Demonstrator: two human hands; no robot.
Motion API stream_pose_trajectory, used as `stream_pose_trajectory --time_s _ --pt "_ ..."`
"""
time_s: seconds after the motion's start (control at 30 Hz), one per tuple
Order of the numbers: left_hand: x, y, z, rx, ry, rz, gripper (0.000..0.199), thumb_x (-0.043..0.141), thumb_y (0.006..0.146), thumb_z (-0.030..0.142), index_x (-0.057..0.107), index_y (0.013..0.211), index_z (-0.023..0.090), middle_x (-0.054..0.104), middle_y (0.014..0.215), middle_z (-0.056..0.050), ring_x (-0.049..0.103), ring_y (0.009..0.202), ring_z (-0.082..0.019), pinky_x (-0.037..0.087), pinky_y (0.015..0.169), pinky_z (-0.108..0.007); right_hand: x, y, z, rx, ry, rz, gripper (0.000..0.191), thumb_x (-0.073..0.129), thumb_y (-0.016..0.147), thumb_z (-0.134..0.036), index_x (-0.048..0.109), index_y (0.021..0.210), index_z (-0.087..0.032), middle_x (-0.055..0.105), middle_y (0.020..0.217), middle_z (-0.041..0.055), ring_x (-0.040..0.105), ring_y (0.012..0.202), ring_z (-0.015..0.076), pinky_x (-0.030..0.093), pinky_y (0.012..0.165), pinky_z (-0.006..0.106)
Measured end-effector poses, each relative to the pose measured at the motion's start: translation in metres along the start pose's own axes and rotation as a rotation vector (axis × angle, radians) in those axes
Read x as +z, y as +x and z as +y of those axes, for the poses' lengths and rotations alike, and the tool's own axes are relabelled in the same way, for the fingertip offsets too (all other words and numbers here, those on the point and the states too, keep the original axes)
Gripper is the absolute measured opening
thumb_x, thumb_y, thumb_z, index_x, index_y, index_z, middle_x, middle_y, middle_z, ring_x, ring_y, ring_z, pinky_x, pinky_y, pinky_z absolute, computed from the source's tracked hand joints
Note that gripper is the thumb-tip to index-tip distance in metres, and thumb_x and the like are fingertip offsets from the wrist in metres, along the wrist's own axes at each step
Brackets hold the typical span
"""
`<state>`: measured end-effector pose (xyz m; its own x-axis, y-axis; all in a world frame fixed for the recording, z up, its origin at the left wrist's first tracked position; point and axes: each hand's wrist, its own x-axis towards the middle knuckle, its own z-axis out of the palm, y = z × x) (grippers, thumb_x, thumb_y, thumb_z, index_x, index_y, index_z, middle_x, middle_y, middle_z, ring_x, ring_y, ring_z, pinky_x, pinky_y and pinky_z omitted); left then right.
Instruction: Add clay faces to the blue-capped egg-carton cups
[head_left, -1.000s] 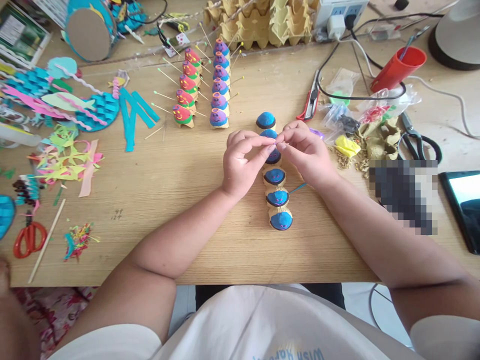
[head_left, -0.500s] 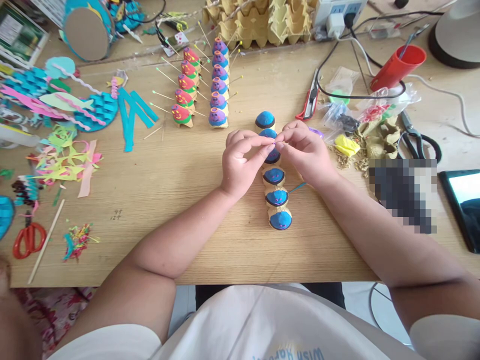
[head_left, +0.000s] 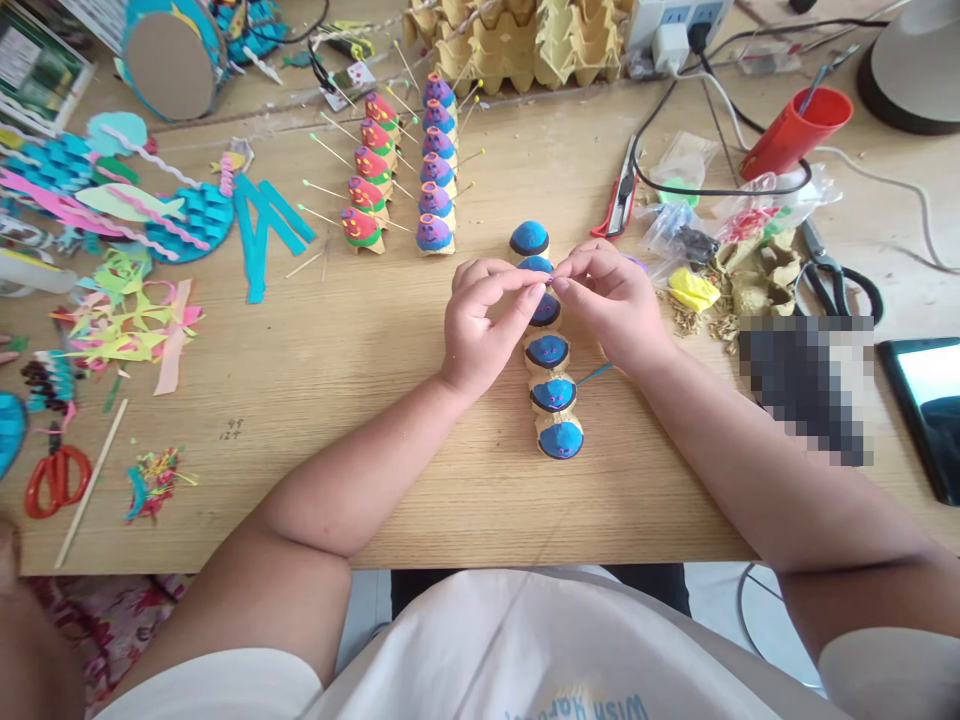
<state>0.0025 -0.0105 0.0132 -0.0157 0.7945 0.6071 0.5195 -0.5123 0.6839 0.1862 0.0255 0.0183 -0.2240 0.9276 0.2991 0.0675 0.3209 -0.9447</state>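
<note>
My left hand and my right hand meet fingertip to fingertip, both closed in a pinch on a tiny purple bit of modelling clay. Under them runs a column of egg-carton cups covered in blue clay with dark rims. The nearer blue cups carry small purple face details; the farthest cup looks plain. My fingers partly hide the cups in the middle. Behind my right hand, a purple lump shows in part. A thin blue stick lies beside the column.
Farther back stand red-green cups and purple cups stuck with pins. A utility knife, yellow clay, black-handled scissors and a red cup sit right. Paper scraps and red scissors lie left, near another person's fingers.
My hands stay almost in place, with the fingertips shifting slightly around the purple bit. Another person's fingers have come into view at the left edge.
</note>
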Motion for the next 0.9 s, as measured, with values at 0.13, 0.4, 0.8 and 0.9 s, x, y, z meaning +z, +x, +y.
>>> stream_pose_trajectory --time_s 0.13,0.4,0.8,0.9 --pt "-0.0007 -0.0019 0.0017 -0.033 -0.026 0.009 0.043 0.051 0.108 0.060 0.084 0.109 0.031 0.076 0.099 -0.004 0.071 0.103 -0.019 0.056 0.102 -0.038 0.0003 0.0002 0.0009 0.004 -0.004 0.007 0.049 0.082 0.080 -0.074 0.078 0.088 -0.026 0.064 0.093 0.0023 0.058 0.089 0.0179 0.050 0.079 0.034" --pt "0.0005 -0.0032 0.0006 -0.064 -0.061 0.030 0.045 0.051 0.109 0.059 0.086 0.110 0.030 0.075 0.098 -0.005 0.069 0.103 -0.020 0.055 0.104 -0.039 -0.0001 0.0001 0.0034 0.002 -0.001 0.033 0.044 0.082 0.084 -0.070 0.076 0.087 -0.026 0.064 0.090 0.0014 0.059 0.088 0.0172 0.049 0.080 0.034" --pt "0.0007 -0.0038 -0.0005 -0.050 -0.025 -0.001 0.047 0.047 0.110 0.058 0.085 0.114 0.031 0.077 0.103 -0.004 0.070 0.107 -0.020 0.055 0.106 -0.039 0.0013 0.0008 0.0056 0.009 0.022 0.043 0.050 0.082 0.079 -0.075 0.077 0.087 -0.026 0.065 0.089 0.0017 0.059 0.086 0.0173 0.050 0.079 0.035" --pt "0.0008 -0.0037 -0.0007 -0.052 -0.039 0.001 0.046 0.048 0.110 0.058 0.085 0.114 0.032 0.077 0.103 -0.004 0.070 0.107 -0.021 0.055 0.106 -0.039 0.0014 0.0011 0.0063 0.013 0.017 0.039 0.052 0.082 0.078 -0.077 0.076 0.086 -0.026 0.065 0.089 0.0018 0.058 0.085 0.0172 0.051 0.078 0.034"
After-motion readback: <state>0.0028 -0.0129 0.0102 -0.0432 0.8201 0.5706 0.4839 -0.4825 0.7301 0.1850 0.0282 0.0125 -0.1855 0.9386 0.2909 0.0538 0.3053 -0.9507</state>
